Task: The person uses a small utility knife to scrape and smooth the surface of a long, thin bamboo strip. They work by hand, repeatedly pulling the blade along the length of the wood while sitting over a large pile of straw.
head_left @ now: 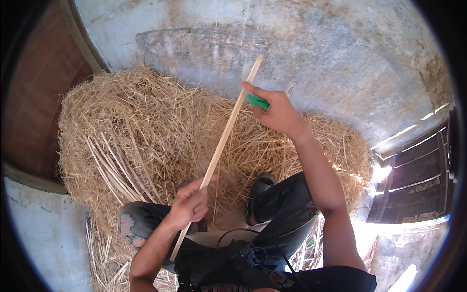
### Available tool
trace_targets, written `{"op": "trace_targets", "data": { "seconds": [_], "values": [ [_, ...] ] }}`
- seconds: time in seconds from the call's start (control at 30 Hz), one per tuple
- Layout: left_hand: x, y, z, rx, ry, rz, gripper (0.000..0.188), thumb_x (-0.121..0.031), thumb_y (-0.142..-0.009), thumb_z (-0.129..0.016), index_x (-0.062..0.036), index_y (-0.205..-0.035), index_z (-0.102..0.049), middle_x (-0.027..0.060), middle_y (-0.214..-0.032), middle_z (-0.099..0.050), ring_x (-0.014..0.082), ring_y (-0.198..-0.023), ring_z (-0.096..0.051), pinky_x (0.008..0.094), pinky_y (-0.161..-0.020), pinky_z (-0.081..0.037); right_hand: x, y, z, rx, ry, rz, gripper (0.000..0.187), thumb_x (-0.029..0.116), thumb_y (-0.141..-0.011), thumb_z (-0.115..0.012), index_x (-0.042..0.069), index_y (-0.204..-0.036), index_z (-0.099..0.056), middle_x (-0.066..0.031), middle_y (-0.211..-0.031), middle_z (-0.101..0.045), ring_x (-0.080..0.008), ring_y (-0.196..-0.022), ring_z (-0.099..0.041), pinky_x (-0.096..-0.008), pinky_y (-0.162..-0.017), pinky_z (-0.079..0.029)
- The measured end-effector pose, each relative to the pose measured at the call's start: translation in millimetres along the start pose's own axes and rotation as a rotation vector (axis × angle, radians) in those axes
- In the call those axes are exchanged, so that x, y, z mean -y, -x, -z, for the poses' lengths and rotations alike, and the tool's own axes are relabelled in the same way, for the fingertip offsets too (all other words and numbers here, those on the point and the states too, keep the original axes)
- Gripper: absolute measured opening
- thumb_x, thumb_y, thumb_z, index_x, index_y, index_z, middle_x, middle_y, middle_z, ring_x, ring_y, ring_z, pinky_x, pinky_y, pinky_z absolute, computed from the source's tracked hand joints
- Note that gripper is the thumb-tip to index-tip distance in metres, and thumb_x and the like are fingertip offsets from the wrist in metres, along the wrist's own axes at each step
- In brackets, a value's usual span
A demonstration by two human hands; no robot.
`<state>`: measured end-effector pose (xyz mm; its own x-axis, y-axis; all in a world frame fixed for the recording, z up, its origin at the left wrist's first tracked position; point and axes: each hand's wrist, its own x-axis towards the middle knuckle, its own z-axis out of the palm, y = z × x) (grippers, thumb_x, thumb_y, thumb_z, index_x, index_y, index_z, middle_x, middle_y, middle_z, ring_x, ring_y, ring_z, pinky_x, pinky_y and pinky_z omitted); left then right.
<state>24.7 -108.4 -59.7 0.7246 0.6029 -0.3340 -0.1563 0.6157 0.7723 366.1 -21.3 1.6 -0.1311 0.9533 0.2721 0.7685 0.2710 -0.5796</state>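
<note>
A long, pale bamboo strip (225,135) slants from my lap up and to the right. My left hand (189,203) is closed around its lower part, and the strip's near end sticks out below the fist. Higher up, my right hand (277,112) grips a green utility knife (258,101). The thumb of that hand lies against the strip near its far end. Any blade of the knife is hidden or too small to make out.
A heap of straw (146,112) fills the space before my bent legs. Several thin sticks (114,168) lie on it at the left. Behind rises a stained grey wall (292,44). Dark wooden slats (413,177) stand at the right, a brown panel (44,97) at the left.
</note>
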Motion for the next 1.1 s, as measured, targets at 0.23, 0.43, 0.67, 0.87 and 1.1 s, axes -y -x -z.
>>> {"op": "trace_targets", "data": {
  "seconds": [0.23,0.43,0.67,0.87,1.1],
  "values": [
    [2.0,-2.6,-0.7,0.002,-0.066,-0.010,0.045,-0.021,-0.111,-0.043,-0.0063,-0.153,-0.042,-0.0052,-0.061,-0.028,0.0047,-0.042,-0.024,0.0228,-0.040,-0.021,26.7,-1.7,-17.1,-0.413,0.058,-0.125,0.031,0.004,-0.081,-0.069,0.007,-0.111,-0.068,-0.0162,-0.071,-0.068,-0.0327,-0.059,-0.067,-0.0390,-0.059,-0.052],
    [1.8,-0.9,0.9,-0.010,-0.045,-0.029,0.045,-0.020,-0.111,-0.043,-0.0068,-0.153,-0.042,-0.0060,-0.061,-0.027,0.0046,-0.044,-0.024,0.0227,-0.041,-0.022,12.4,-4.3,-9.5,-0.188,0.306,-0.270,0.011,0.013,-0.084,-0.068,0.004,-0.088,-0.073,-0.0198,-0.075,-0.070,-0.0393,-0.066,-0.068,-0.0458,-0.064,-0.055],
    [3.5,1.6,-1.5,-0.025,-0.111,-0.060,0.044,-0.017,-0.111,-0.044,-0.0071,-0.154,-0.041,-0.0060,-0.061,-0.027,0.0045,-0.044,-0.024,0.0229,-0.042,-0.023,3.8,-4.5,-30.2,-0.112,0.418,-0.302,0.014,0.011,-0.083,-0.068,0.005,-0.092,-0.077,-0.0224,-0.077,-0.070,-0.0424,-0.074,-0.069,-0.0507,-0.072,-0.058],
    [4.7,9.0,-5.5,0.057,-0.226,0.039,0.045,-0.016,-0.111,-0.043,-0.0048,-0.154,-0.040,-0.0060,-0.058,-0.034,0.0043,-0.044,-0.030,0.0229,-0.043,-0.028,-37.0,-26.1,-0.3,-0.214,0.478,-0.515,0.014,0.009,-0.084,-0.065,0.001,-0.091,-0.074,-0.0206,-0.079,-0.072,-0.0381,-0.077,-0.072,-0.0486,-0.073,-0.058],
    [18.1,2.1,4.3,0.092,-0.213,-0.017,0.050,-0.020,-0.110,-0.048,-0.0048,-0.156,-0.037,-0.0054,-0.058,-0.038,0.0044,-0.045,-0.034,0.0231,-0.045,-0.031,-82.6,-11.1,16.8,-0.319,0.057,-0.529,0.025,0.023,-0.077,-0.081,0.007,-0.095,-0.075,-0.0180,-0.090,-0.076,-0.0333,-0.084,-0.075,-0.0460,-0.077,-0.060]
  ]
}}
